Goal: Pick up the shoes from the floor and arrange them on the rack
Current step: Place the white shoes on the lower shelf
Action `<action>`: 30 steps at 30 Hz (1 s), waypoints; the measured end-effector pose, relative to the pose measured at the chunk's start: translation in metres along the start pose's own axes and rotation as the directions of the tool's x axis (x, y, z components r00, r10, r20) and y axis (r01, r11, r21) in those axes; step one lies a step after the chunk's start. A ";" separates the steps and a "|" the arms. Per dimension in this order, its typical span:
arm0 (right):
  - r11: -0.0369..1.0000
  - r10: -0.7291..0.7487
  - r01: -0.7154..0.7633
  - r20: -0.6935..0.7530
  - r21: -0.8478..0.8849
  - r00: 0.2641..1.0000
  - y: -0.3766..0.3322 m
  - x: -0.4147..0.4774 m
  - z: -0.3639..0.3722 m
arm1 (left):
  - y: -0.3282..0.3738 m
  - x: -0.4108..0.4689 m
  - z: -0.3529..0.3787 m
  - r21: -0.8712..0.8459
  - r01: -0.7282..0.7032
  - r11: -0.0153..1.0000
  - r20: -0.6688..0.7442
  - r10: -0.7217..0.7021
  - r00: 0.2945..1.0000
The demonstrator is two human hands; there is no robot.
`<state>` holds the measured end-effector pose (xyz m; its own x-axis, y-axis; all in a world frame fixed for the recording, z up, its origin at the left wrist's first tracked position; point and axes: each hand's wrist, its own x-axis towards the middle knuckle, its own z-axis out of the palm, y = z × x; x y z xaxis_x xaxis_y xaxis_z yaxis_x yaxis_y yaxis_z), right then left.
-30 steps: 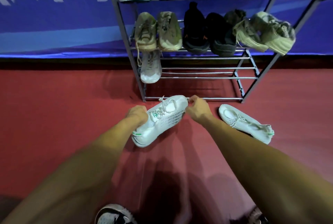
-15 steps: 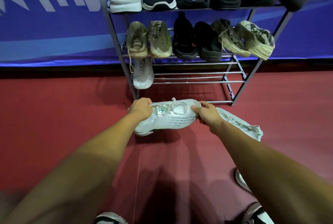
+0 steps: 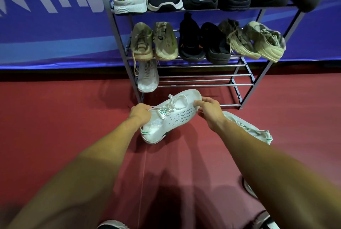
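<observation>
Both hands are clamped on the white shoe (image 3: 173, 118): the left hand (image 3: 141, 113) curls round its collar at the heel end; the right hand (image 3: 208, 108) pinches the side of the toe. The shoe hangs just in front of the rack (image 3: 118, 31), toe angled up and to the right near the front bottom rail, heel low over the red floor (image 3: 55, 118); the shadow under it suggests it is off the floor. Half a second ago it lay crosswise between the hands; now the toe has swung round toward the rack, as it pointed 1 second ago, so the hands seem to be lining it up to go in toe-first. The likely target is the lower shelf, where a lone white shoe (image 3: 147, 78) sits at the left end and the rails to its right are bare; the 2 shelves above are full edge to edge. A second white shoe (image 3: 258, 132) lies on the floor near the rack's right front corner, partly hidden behind the right forearm, and waits its turn. I judge the next move to be a short lift forward onto the rails just beside the lone shoe; the loose laces could snag on a rail.
</observation>
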<state>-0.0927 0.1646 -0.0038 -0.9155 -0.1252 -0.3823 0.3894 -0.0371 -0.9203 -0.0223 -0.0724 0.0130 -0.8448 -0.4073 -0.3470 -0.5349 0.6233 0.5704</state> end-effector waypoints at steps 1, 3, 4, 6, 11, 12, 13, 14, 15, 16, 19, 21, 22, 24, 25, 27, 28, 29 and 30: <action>1.000 0.014 -0.014 0.009 0.004 1.000 0.001 0.001 0.002 | -0.001 0.001 0.000 -0.033 0.019 0.999 -0.003 -0.019 1.000; 0.999 0.047 -0.047 0.030 -0.013 0.998 0.003 0.002 0.007 | -0.003 0.004 0.001 -0.114 0.052 0.992 0.001 -0.053 0.999; 0.997 0.075 -0.073 0.053 -0.037 0.996 0.004 0.002 0.009 | -0.004 0.006 0.002 -0.163 0.069 0.984 0.005 -0.069 0.998; 0.983 0.146 -0.127 0.144 -0.135 0.979 0.009 -0.003 0.012 | -0.005 0.010 0.005 -0.284 0.099 0.954 0.010 -0.100 0.995; 0.918 0.332 -0.188 0.420 -0.348 0.845 0.024 -0.018 0.026 | 0.013 0.018 0.010 -0.597 0.178 0.782 0.127 -0.128 0.984; 0.932 0.301 -0.172 0.416 -0.320 0.858 0.027 -0.016 0.030 | 0.017 0.020 0.011 -0.621 0.180 0.763 0.137 -0.120 0.983; 0.950 0.259 -0.160 0.388 -0.270 0.885 0.029 -0.013 0.035 | 0.021 0.021 0.012 -0.632 0.176 0.755 0.138 -0.114 0.984; 0.966 0.217 -0.151 0.343 -0.210 0.914 0.030 -0.009 0.039 | 0.022 0.025 0.013 -0.639 0.167 0.751 0.127 -0.111 0.986; 0.977 0.190 -0.152 0.292 -0.149 0.937 0.031 -0.005 0.044 | 0.025 0.026 0.014 -0.644 0.157 0.748 0.113 -0.110 0.987; 0.982 0.180 -0.162 0.242 -0.092 0.953 0.031 -0.001 0.047 | 0.028 0.027 0.015 -0.656 0.148 0.740 0.104 -0.106 0.989; 0.982 0.177 -0.185 0.145 0.044 0.973 0.028 0.011 0.053 | 0.035 0.028 0.015 -0.699 0.138 0.701 0.119 -0.076 0.990; 0.981 0.169 -0.179 0.123 0.074 0.978 0.023 0.018 0.054 | 0.038 0.031 0.013 -0.712 0.161 0.684 0.160 -0.066 0.985; 0.982 0.163 -0.172 0.113 0.080 0.980 0.020 0.023 0.055 | 0.039 0.033 0.013 -0.719 0.169 0.674 0.180 -0.055 0.982; 0.981 0.158 -0.167 0.097 0.094 0.983 0.012 0.033 0.059 | 0.040 0.039 0.012 -0.722 0.160 0.673 0.189 -0.031 0.981; 0.980 0.155 -0.164 0.093 0.109 0.984 0.009 0.038 0.061 | 0.041 0.042 0.012 -0.714 0.151 0.684 0.188 -0.021 0.982; 0.979 0.149 -0.161 0.097 0.129 0.984 0.002 0.048 0.065 | 0.042 0.049 0.016 -0.694 0.156 0.703 0.191 -0.029 0.981; 0.978 0.143 -0.157 0.105 0.134 0.984 0.000 0.052 0.067 | 0.043 0.052 0.017 -0.696 0.174 0.697 0.200 -0.045 0.979; 0.978 0.135 -0.151 0.114 0.143 0.984 -0.002 0.057 0.069 | 0.044 0.056 0.018 -0.708 0.202 0.677 0.215 -0.067 0.974; 0.977 0.127 -0.145 0.123 0.157 0.984 -0.005 0.061 0.071 | 0.045 0.059 0.020 -0.728 0.230 0.646 0.232 -0.085 0.969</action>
<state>-0.1435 0.0864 -0.0172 -0.8395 -0.2496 -0.4826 0.5292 -0.1737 -0.8306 -0.0964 -0.0557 0.0034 -0.7772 -0.2929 -0.5569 -0.5284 -0.1769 0.8304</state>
